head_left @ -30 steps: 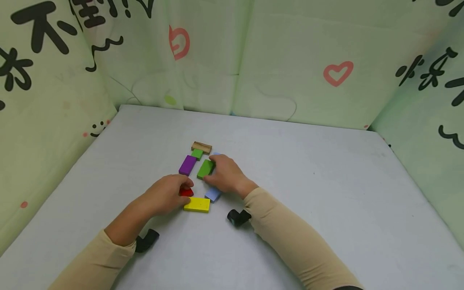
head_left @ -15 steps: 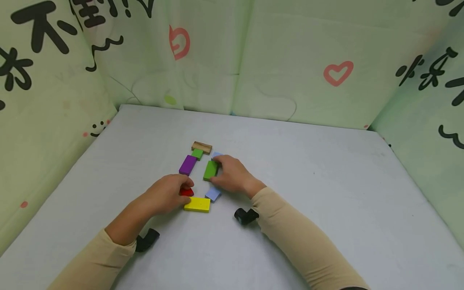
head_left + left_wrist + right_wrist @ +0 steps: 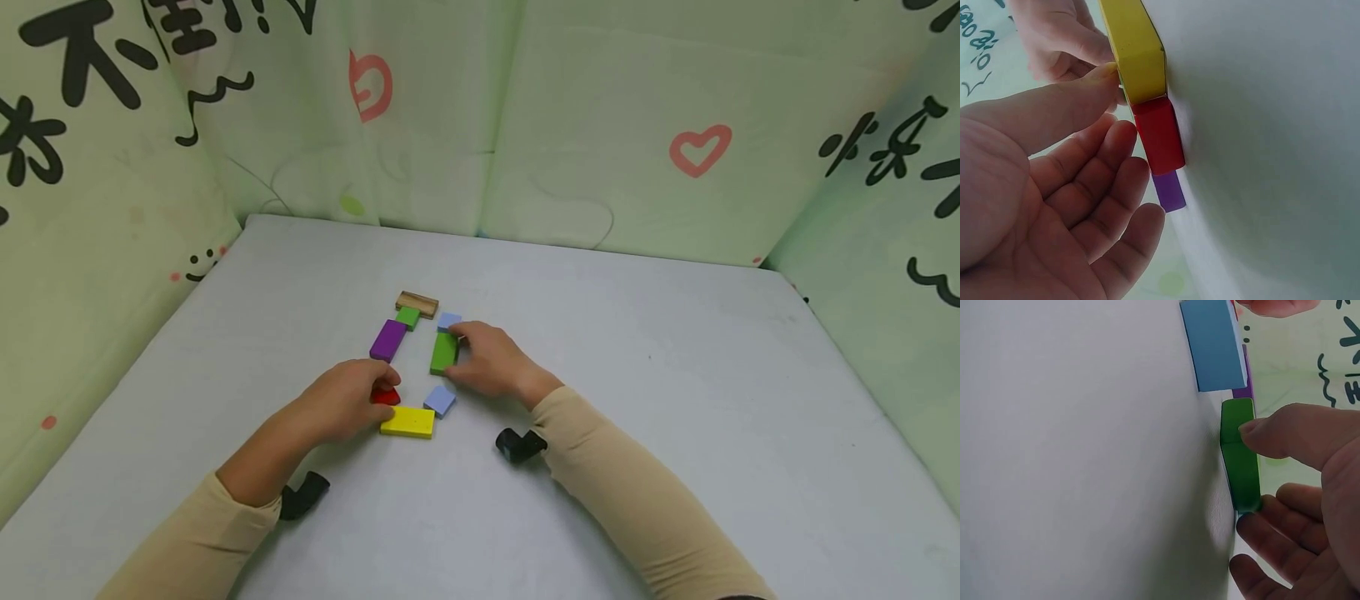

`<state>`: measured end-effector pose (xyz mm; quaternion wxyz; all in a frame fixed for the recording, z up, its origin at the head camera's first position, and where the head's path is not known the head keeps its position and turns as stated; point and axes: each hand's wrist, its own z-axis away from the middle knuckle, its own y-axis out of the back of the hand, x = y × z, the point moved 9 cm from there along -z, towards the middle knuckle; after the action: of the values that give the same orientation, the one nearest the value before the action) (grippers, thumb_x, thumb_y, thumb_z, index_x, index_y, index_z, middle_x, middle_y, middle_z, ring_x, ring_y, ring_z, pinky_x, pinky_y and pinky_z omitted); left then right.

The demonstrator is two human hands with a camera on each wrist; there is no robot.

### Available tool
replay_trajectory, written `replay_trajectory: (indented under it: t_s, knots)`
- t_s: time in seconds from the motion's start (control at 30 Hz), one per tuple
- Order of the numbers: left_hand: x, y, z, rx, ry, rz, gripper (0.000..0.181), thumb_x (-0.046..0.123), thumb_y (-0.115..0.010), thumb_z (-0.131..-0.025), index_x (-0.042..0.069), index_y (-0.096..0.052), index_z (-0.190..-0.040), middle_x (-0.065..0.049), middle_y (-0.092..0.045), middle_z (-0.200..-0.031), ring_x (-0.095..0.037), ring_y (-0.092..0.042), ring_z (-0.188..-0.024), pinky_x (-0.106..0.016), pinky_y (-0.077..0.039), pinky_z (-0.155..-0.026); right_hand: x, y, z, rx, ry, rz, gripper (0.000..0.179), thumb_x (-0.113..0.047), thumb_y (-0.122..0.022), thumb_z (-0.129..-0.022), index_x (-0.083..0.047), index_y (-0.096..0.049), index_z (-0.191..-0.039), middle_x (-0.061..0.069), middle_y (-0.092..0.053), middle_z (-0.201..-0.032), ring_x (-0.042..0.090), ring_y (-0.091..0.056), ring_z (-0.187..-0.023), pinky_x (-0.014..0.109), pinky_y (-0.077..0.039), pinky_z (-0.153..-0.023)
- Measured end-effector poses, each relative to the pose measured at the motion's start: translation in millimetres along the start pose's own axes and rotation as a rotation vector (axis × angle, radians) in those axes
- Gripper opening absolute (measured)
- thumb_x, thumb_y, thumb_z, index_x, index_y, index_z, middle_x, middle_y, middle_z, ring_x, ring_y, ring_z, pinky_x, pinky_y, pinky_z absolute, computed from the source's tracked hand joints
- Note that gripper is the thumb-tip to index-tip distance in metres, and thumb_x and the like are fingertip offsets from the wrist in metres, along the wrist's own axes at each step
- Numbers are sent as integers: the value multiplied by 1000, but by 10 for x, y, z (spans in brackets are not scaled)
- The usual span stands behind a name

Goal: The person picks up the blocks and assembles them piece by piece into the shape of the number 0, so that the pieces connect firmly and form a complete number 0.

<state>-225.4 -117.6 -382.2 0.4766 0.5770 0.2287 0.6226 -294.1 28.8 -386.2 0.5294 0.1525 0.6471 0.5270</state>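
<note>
Basically, tabletop (image 3: 660, 400) stretches wide at 3 o'clock, far edge (image 3: 525, 243) well off at 12. R hand (image 3: 491, 360) pinches long green block (image 3: 443, 355) by its ends — solid green, oblong, lying flat — approx. 6 o'clock of light-blue pc. (image 3: 450, 321) L hand (image 3: 341, 402) has thumb on yellow block (image 3: 408, 423), 7 o'clock from green (grip: can't tell).

Even, diffuse light leaves soft grey shadows on the white tabletop (image 3: 712, 375); wrist views look hazier.

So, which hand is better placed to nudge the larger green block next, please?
Probably the right hand: it pinches the larger green block, while the left hand is by the red block.
</note>
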Motion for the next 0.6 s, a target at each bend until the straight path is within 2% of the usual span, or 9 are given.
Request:
replay_trajectory:
  t_s: [0.6]
  knots:
    - [5, 2, 9, 8, -6, -1, 37, 12, -80, -86, 4, -66, -120, -7, -65, -106, -24, -58, -98, -41, -54, -90, -19, -6, 101, -26, 17, -6, 64, -21, -70, -90, 2, -47, -145, 17, -53, -140, 29, -54, -123, 40, -40, -108]
